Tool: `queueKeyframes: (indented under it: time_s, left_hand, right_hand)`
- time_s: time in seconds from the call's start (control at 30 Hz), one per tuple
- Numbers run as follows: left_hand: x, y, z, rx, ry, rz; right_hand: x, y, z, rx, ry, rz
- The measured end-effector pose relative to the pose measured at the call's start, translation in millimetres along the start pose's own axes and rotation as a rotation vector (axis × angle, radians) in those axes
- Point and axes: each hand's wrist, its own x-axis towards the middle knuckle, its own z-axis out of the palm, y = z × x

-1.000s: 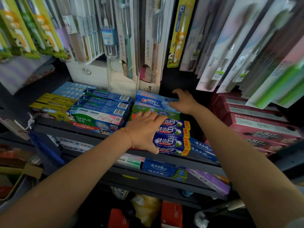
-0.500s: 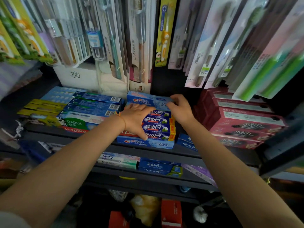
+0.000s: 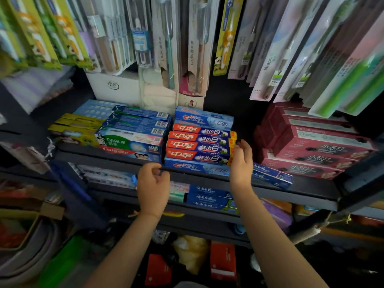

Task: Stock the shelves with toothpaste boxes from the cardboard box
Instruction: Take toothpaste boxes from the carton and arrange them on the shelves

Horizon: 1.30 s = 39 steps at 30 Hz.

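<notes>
- Yellow boxes (image 3: 76, 125) lie at the far left of the dark shelf (image 3: 108, 156), with blue barcode boxes (image 3: 139, 121) stacked beside them.
- A Darlie box (image 3: 126, 142) and a Colgate box (image 3: 128, 152) sit at the front of that stack.
- The left hand (image 3: 152, 189) hovers in front of the shelf edge, fingers loosely curled, holding nothing.
- Four red-and-blue boxes (image 3: 199, 143) lie stacked flat at mid-shelf on a Crest box (image 3: 195, 167); another Crest box (image 3: 203, 118) lies behind them.
- The right hand (image 3: 241, 163) is upright just beside the stack's right end, fingers relaxed and slightly bent; whether it touches the boxes is unclear.
- Maroon boxes (image 3: 315, 146) are piled at the right.
- Toothbrush packs (image 3: 199, 48) hang above.
</notes>
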Motion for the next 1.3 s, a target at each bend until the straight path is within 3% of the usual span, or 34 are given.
queueKeyframes:
  time_s: [0.23,0.43,0.5,0.6,0.73,1.3]
  left_hand:
    - [0.4,-1.2,12.2,-0.207,-0.191,-0.083]
    - [1.0,4.8,22.2,-0.255,-0.208,-0.099]
    - [-0.7,3.9,25.0,-0.263,-0.180,-0.095]
    - [-1.9,-0.9,20.0,-0.320,0.002,-0.094]
    - [22.8,-7.9,-2.9,-0.378,0.211,-0.230]
    - [15.7,-10.8,10.2,-0.320,-0.138,-0.188]
  right_hand:
    - [-12.2,1.3,8.5,-0.014,0.057,-0.004]
    - [-13.2,3.0,2.6,-0.108,0.088,-0.042]
    - [-12.6,0.8,-0.9,-0.101,0.105,-0.049]
    - [-20.7,4.7,-0.5,-0.065,0.068,-0.022]
    - [-21.2,12.4,4.0,0.003,0.074,0.084]
    - [-12.2,15.6,22.5,0.045,0.036,0.196]
